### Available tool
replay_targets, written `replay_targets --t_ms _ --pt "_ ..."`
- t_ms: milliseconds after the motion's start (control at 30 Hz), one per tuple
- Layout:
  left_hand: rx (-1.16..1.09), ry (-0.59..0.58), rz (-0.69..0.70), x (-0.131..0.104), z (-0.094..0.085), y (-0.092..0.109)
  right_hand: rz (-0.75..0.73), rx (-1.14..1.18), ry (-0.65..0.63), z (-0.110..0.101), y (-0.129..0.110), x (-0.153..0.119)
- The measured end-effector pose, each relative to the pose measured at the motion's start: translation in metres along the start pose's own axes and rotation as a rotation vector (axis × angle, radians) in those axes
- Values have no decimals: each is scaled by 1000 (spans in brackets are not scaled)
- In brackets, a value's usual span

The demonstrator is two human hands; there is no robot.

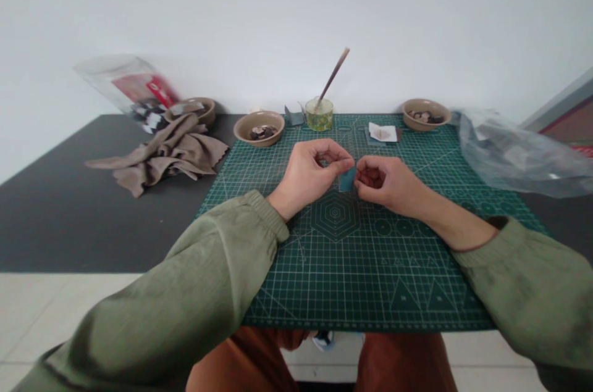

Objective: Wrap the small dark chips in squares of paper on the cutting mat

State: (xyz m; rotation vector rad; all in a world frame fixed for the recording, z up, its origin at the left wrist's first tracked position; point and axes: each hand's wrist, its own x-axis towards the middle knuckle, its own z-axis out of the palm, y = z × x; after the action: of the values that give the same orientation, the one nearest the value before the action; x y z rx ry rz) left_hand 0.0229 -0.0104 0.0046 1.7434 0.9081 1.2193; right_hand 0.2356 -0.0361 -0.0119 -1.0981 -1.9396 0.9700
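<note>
We pinch the small blue piece (pixel 346 180) between both hands, left hand (pixel 308 173) and right hand (pixel 386 182), just above the cutting mat (pixel 361 268); it looks light, thin, probably bendy; best held by its edges.

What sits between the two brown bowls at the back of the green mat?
In the head view, between the left bowl and right bowl stand a glass jar holding a brush, then a white paper scrap.

Over the green cutting mat (pixel 361 268), the left hand (pixel 306 173) and right hand (pixel 386 182) pinch a small blue piece (pixel 346 180) between them, bowls along the far edge.
</note>
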Motion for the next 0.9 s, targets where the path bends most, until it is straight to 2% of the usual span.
replay_targets --t_ms 233,467,667,900 --pt "-163 135 -6 7 -4 -3 20 42 -83 -1 3 -1" --pt "-180 145 -24 9 -4 -8 -7 48 160 -9 1 0" --pt "-226 124 -66 7 -2 -4 -52 47 228 -9 4 0" --pt "-180 87 -126 6 1 -6 -268 -246 242 -10 1 0"
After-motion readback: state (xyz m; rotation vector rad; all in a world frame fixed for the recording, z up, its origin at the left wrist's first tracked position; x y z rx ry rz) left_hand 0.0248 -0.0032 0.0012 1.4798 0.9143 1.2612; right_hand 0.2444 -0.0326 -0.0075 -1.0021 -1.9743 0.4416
